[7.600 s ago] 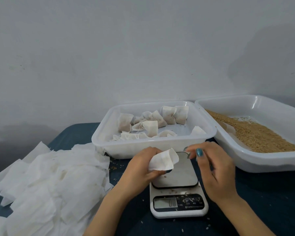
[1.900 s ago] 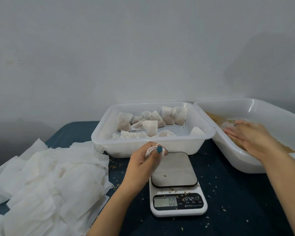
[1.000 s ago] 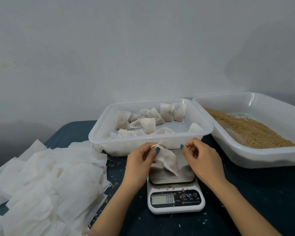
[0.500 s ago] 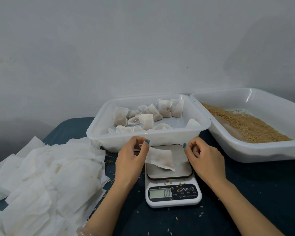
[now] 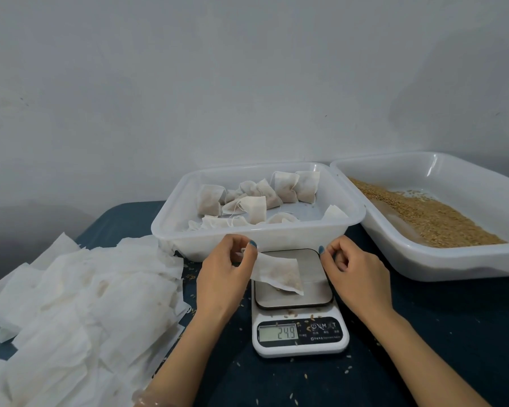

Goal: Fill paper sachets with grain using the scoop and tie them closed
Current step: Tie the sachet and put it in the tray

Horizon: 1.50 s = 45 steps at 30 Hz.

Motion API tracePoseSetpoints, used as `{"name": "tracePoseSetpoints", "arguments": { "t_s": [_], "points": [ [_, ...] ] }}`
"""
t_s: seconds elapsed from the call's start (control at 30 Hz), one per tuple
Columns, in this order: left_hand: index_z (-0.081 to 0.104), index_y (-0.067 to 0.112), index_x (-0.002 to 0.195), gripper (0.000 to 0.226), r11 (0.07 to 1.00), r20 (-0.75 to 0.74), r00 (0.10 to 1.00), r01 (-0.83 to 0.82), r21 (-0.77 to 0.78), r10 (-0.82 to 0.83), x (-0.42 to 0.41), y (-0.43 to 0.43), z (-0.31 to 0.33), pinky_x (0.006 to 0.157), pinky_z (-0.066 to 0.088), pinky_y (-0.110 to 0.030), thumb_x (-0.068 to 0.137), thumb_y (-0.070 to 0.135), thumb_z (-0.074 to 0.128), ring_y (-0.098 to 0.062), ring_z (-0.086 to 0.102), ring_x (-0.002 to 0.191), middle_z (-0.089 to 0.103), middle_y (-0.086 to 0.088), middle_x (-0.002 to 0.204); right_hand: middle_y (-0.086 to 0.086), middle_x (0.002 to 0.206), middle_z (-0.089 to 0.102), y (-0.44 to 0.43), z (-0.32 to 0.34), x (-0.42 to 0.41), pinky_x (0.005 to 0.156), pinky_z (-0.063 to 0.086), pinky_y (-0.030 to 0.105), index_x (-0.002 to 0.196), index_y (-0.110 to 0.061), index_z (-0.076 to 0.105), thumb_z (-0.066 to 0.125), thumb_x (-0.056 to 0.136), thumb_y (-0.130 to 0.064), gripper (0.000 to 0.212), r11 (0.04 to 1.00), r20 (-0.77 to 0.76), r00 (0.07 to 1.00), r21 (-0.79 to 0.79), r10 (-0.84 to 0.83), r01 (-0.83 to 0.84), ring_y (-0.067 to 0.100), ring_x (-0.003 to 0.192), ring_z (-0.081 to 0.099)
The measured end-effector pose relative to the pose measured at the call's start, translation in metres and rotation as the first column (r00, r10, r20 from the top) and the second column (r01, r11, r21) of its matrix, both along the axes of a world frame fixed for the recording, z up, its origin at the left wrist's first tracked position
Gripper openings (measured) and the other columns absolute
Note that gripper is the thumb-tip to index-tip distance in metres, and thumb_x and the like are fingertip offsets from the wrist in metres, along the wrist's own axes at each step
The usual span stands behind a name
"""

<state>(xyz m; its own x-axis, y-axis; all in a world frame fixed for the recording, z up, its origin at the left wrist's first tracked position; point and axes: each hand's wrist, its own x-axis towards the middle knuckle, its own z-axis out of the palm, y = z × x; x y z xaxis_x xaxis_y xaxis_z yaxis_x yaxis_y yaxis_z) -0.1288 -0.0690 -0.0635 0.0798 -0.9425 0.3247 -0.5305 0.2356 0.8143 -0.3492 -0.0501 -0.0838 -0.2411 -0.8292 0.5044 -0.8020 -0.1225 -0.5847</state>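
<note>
My right hand (image 5: 353, 271) has left the grain tray (image 5: 453, 261), where it was two seconds back. It now sits just right of the scale (image 5: 300, 314), whose display has gone from zeros to what reads as 24.9. The left hand (image 5: 222, 274) pinches the gathered neck of the sachet (image 5: 279, 273), and the bag's lower corner now rests on the scale plate instead of hanging over it. The right hand is curled, thumb against forefinger, as if drawing a string. The thread is too fine for me to see, so I cannot tell whether it holds anything. I judge the filling done and the closing under way, with the knot not yet made. For room, the bench (image 5: 467, 333) is open dark cloth in front of and right of the scale, dotted with loose grains. The heap of empty papers (image 5: 71, 304) crowds the left forearm. The tray of tied sachets (image 5: 288, 239) stands just behind both hands, and the grain tray's rim lies near on the right.
</note>
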Motion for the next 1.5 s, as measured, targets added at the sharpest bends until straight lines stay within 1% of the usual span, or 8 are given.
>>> {"name": "tracePoseSetpoints", "arguments": {
  "t_s": [0.27, 0.43, 0.57, 0.7, 0.87, 1.1, 1.27, 1.5],
  "points": [
    [0.047, 0.027, 0.077, 0.046, 0.996, 0.384, 0.921, -0.086, 0.029, 0.068, 0.005, -0.002, -0.002, 0.052, 0.034, -0.028, 0.087, 0.069, 0.032, -0.005, 0.053, 0.062, 0.059, 0.009, 0.067, -0.008, 0.048, 0.044, 0.0, -0.001, 0.0, 0.044, 0.027, 0.022, 0.071, -0.031, 0.049, 0.063, 0.09, -0.036, 0.024, 1.0, -0.013, 1.0, 0.001, -0.016, 0.016, 0.007, 0.044, 0.044],
    [0.047, 0.019, 0.083, 0.026, 0.967, 0.368, 0.907, 0.245, -0.07, -0.203, 0.001, 0.001, -0.002, 0.05, 0.03, -0.028, 0.098, 0.04, 0.052, -0.011, 0.044, 0.053, 0.045, 0.005, 0.056, -0.009, 0.047, 0.043, 0.001, 0.001, 0.001, 0.043, 0.024, 0.02, 0.071, -0.031, 0.049, 0.061, 0.088, -0.038, 0.022, 1.0, -0.016, 1.0, -0.017, -0.022, 0.022, 0.007, 0.044, 0.045],
    [0.054, 0.028, 0.09, 0.014, 0.898, 0.243, 0.908, 0.391, -0.201, -0.341, -0.006, 0.004, 0.007, 0.053, 0.039, -0.026, 0.098, 0.039, 0.053, -0.009, 0.049, 0.054, 0.055, 0.006, 0.061, -0.008, 0.047, 0.043, 0.0, 0.001, 0.0, 0.043, 0.024, 0.021, 0.071, -0.03, 0.049, 0.059, 0.088, -0.039, 0.022, 0.999, -0.013, 1.0, -0.026, -0.019, 0.018, 0.008, 0.045, 0.046],
    [0.056, 0.027, 0.085, 0.015, 0.925, -0.118, 0.929, 0.325, -0.195, -0.351, -0.007, -0.006, 0.029, 0.054, 0.04, -0.018, 0.099, 0.032, 0.058, -0.003, 0.051, 0.053, 0.058, 0.011, 0.061, -0.009, 0.047, 0.043, 0.0, 0.001, 0.0, 0.043, 0.025, 0.02, 0.07, -0.031, 0.048, 0.058, 0.087, -0.041, 0.022, 0.999, 0.001, 1.0, -0.028, -0.016, 0.016, 0.007, 0.051, 0.051],
    [0.045, 0.029, 0.119, 0.021, 0.943, -0.216, 0.944, 0.185, -0.275, -0.248, -0.007, -0.042, 0.068, 0.056, 0.047, -0.021, 0.103, 0.017, 0.05, -0.007, 0.054, 0.051, 0.051, 0.007, 0.065, -0.009, 0.049, 0.046, 0.0, 0.0, 0.002, 0.044, 0.028, 0.021, 0.07, -0.031, 0.048, 0.058, 0.088, -0.039, 0.022, 1.0, 0.001, 1.0, -0.015, -0.001, 0.001, 0.008, 0.052, 0.051],
    [0.07, 0.012, 0.106, 0.032, 0.971, 0.191, 0.974, 0.158, -0.177, -0.124, -0.009, -0.095, 0.082, 0.064, 0.04, -0.004, 0.1, -0.001, 0.041, -0.007, 0.056, 0.076, 0.065, -0.008, 0.102, -0.008, 0.05, 0.049, 0.0, 0.0, -0.001, 0.045, 0.03, 0.022, 0.07, -0.03, 0.048, 0.06, 0.089, -0.037, 0.023, 1.0, 0.01, 1.0, -0.01, -0.006, 0.007, 0.008, 0.049, 0.05],
    [0.071, 0.024, 0.114, 0.029, 0.983, 0.627, 0.758, 0.106, 0.15, -0.177, -0.003, -0.111, 0.067, 0.07, 0.043, -0.031, 0.103, 0.025, 0.044, -0.019, 0.057, 0.092, 0.067, -0.001, 0.102, -0.009, 0.052, 0.051, -0.001, -0.002, -0.001, 0.045, 0.029, 0.019, 0.069, -0.032, 0.049, 0.061, 0.089, -0.036, 0.024, 1.0, 0.006, 1.0, 0.001, -0.017, 0.017, 0.007, 0.053, 0.053],
    [0.07, 0.032, 0.114, 0.047, 0.981, 0.7, 0.689, 0.093, 0.169, -0.186, 0.003, -0.1, 0.063, 0.089, 0.042, -0.036, 0.107, 0.043, 0.025, -0.027, 0.045, 0.128, 0.064, -0.006, 0.124, -0.01, 0.055, 0.054, -0.002, -0.003, -0.001, 0.045, 0.029, 0.02, 0.069, -0.031, 0.049, 0.062, 0.089, -0.037, 0.024, 1.0, 0.011, 1.0, 0.01, -0.023, 0.023, 0.005, 0.058, 0.055]
  ]
}}
